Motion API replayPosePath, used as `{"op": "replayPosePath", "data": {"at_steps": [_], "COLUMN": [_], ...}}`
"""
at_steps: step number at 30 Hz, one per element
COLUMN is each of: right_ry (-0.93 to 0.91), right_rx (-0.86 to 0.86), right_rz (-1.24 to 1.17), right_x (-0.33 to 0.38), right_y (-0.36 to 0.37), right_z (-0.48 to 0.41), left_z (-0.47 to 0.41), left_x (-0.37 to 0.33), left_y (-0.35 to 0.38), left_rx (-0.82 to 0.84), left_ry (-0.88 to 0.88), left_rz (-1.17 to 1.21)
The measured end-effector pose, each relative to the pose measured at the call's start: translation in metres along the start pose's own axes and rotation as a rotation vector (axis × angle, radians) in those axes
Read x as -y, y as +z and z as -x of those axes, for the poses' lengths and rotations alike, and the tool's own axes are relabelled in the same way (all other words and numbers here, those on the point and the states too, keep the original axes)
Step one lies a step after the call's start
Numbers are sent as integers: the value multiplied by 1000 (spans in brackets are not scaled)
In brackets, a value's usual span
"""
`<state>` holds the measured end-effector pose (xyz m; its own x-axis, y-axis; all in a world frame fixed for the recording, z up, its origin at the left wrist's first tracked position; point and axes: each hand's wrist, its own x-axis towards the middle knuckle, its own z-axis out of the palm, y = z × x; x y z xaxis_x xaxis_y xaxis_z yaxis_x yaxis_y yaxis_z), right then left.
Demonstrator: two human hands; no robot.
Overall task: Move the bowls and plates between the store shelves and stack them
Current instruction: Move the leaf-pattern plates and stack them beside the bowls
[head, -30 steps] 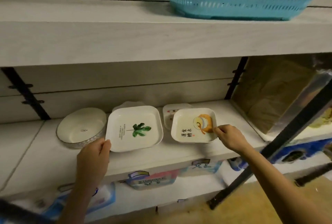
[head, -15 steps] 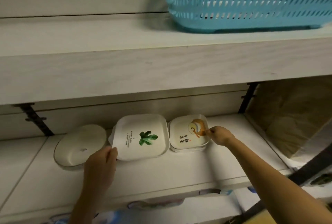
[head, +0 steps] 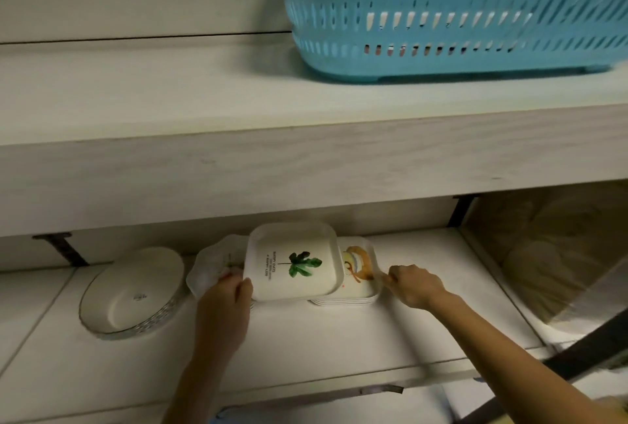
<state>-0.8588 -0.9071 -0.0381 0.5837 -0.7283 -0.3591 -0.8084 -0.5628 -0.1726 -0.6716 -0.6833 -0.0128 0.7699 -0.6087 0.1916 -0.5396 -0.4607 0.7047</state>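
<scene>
- The white square plate with a green leaf print (head: 293, 262) is on the lower white shelf (head: 339, 338), deep under the upper shelf board (head: 306, 165). It is lifted a little, and its right edge lies over the small white square plate with an orange picture (head: 358, 269).
- My left hand (head: 227, 298) grips the near left corner of the leaf plate, thumb on top and fingers closed under the rim. My right hand (head: 413, 286) touches the right edge of the orange-picture plate; the fingers are curled, but I cannot tell if they pinch it or only steady it.
- The orange-picture plate sits on top of a low stack of same plates (head: 343, 302). The leaf plate lies right in front of my left hand and left of my right hand, so the left hand is nearer. I think the next move is to the right, onto that stack, or back to its own place.
- The leaf plate looks smooth, with rounded corners and small dark letters beside the leaf.
- Behind my left hand lies a wavy-edged white plate (head: 212, 265), and further left a round white bowl with a patterned rim (head: 132, 292). A blue plastic basket (head: 452, 12) stands on the upper shelf.
</scene>
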Motion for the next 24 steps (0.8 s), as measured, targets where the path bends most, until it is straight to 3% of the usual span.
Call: {"op": "replayPosePath", "data": {"at_steps": [12, 24], "right_ry": [-140, -147], "right_rx": [-159, -206], "right_rz": [-98, -167], "right_x": [-42, -53], "right_y": [-16, -24], "right_z": [74, 101], "left_z": [-25, -28], "left_x": [-31, -28], "left_y": [90, 111], "left_rx": [184, 273], "left_ry": [-80, -121], "left_rz": [-49, -206]}}
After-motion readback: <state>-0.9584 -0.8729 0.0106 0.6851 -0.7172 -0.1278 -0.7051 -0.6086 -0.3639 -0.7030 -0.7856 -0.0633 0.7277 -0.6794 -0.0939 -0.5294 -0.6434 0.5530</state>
